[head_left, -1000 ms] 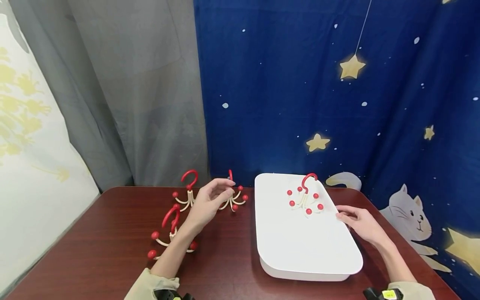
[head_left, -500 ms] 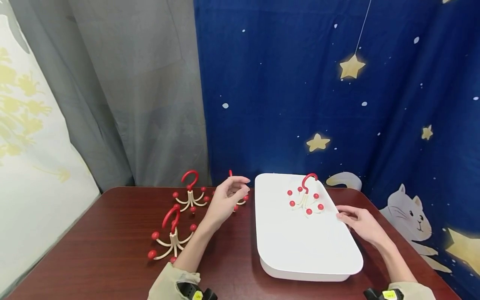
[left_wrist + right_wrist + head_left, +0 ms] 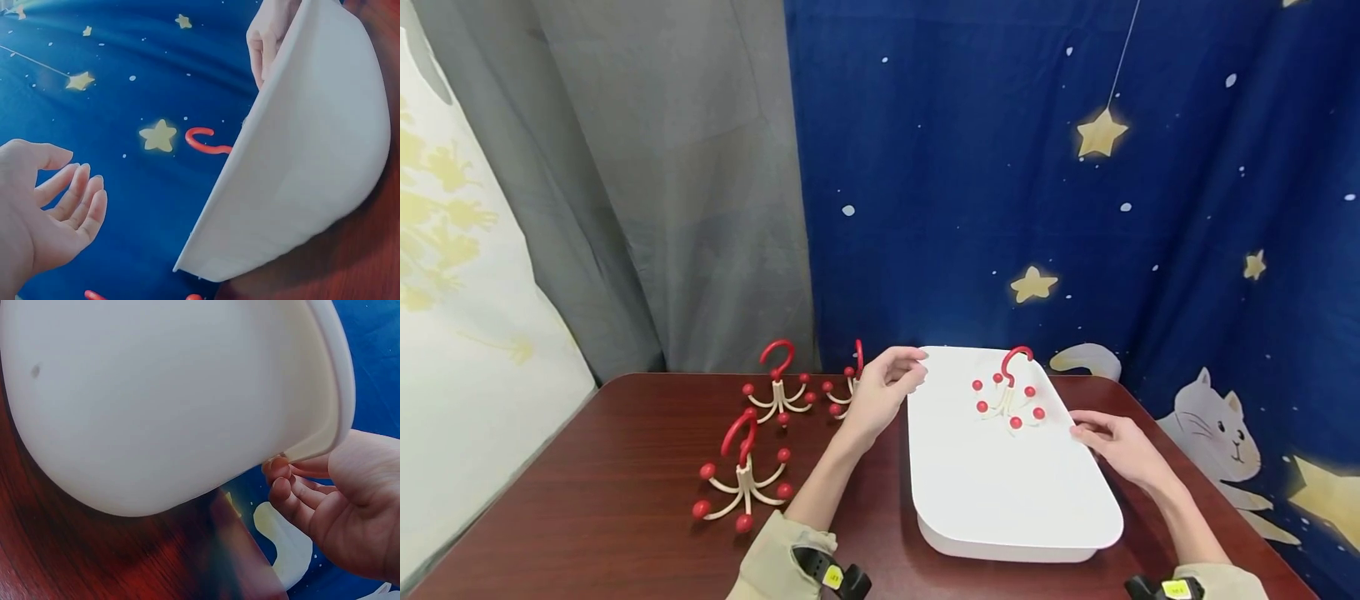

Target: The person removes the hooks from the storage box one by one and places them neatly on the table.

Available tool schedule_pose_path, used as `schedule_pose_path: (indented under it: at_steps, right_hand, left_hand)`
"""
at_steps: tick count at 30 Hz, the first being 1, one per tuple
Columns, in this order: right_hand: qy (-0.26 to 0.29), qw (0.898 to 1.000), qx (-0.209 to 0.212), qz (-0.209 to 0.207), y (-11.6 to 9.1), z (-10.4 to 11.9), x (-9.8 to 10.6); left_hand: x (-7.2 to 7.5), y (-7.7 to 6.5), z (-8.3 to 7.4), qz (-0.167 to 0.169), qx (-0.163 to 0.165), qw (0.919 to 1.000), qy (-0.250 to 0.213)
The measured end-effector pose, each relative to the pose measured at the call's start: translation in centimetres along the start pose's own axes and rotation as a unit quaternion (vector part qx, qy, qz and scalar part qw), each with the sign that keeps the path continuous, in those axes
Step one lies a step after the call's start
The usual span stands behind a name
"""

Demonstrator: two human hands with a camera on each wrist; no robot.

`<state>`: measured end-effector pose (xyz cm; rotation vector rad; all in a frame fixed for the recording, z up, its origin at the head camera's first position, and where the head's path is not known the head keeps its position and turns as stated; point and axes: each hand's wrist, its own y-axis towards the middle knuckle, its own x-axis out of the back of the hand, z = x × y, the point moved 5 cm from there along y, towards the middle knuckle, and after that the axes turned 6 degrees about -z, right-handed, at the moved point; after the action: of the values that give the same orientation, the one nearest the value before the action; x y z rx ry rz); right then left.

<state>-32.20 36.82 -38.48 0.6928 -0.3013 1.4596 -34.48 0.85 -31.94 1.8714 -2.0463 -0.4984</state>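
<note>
A white rectangular plastic bin (image 3: 1000,500) stands on the right half of the table. At its right rim my right hand (image 3: 1123,446) grips the edge, with fingers curled under the rim in the right wrist view (image 3: 350,506). One multi-arm hanger (image 3: 1005,367), with a red hook and red ball tips on cream arms, is in the bin's far part. My left hand (image 3: 883,396), fingers loosely bent and holding nothing, hovers by the far left corner of the bin. Behind it, a similar hanger (image 3: 860,358) is partly hidden.
Two more such hangers stand on the left of the brown table (image 3: 625,467): one in front (image 3: 744,479), one farther back (image 3: 778,392). Grey and starry blue curtains (image 3: 940,208) hang behind the table. Each wrist wears a black strap.
My left hand has moved right, from over the far middle hanger to the bin's left rim. My right hand and the bin have stayed put.
</note>
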Motion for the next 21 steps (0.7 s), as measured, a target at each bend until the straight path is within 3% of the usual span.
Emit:
schedule_pose_path:
  at_steps: [9, 21]
  right_hand:
    - [-0.001, 1.000, 0.001, 0.000, 0.0, 0.2, 0.1]
    - [-0.008, 1.000, 0.000, -0.001, -0.1, 0.3, 0.0]
  left_hand:
    - [-2.0, 1.2, -0.5, 0.001, 0.012, 0.9999, 0.012]
    - [-3.9, 2.8, 0.2, 0.010, 0.036, 0.9992, 0.016]
